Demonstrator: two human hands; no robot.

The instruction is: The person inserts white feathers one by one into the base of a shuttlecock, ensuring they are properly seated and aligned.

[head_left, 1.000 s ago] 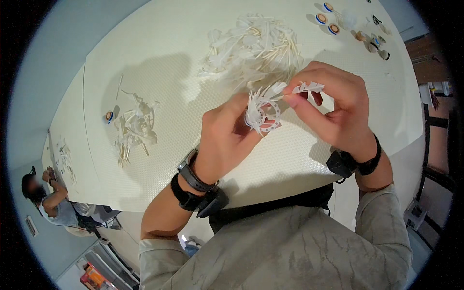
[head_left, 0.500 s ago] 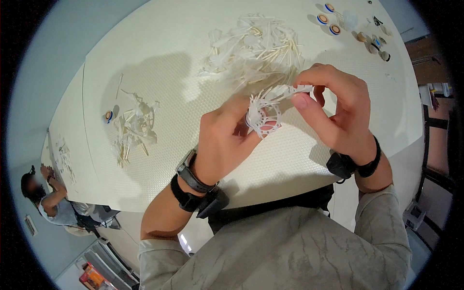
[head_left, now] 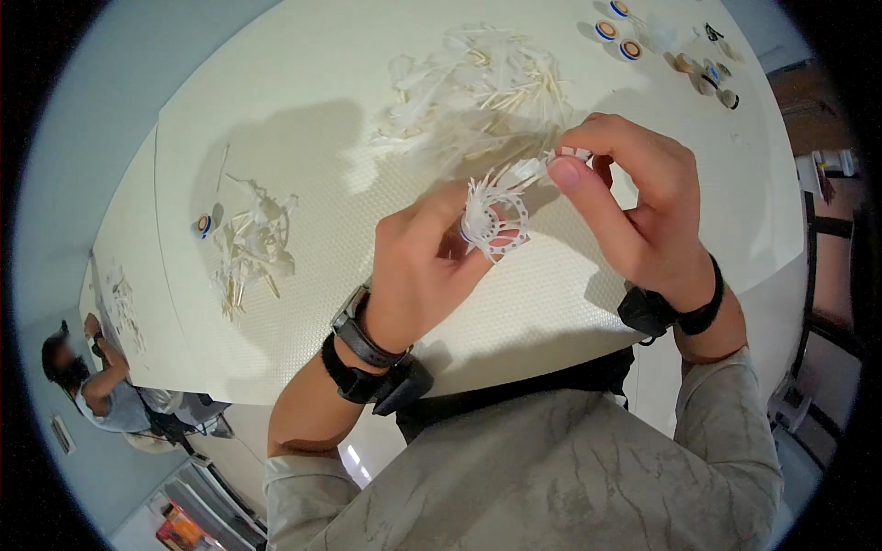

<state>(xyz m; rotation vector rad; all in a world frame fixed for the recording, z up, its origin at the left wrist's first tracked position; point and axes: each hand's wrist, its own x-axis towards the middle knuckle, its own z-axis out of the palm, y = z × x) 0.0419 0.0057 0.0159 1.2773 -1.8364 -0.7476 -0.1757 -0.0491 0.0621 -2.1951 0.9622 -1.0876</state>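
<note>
Evidently the left hand (head_left: 418,253) grasps a white ringed piece (head_left: 478,219), which sits at its fingers toward two o'clock; the right hand (head_left: 643,202) pinches a white feathery strip (head_left: 525,172) by its thumb tip, at that hand's ten o'clock.

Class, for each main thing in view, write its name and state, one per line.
Left hand: gripping white ringed piece
Right hand: pinching white strip
White ringed piece: held, openwork side showing
White strip: pinched, join to ringed piece unclear
Large white pile: loose, tangled
Small white pile: loose, tangled
Three blue-rimmed discs: tan faces showing
Wristwatch: fastened
</note>
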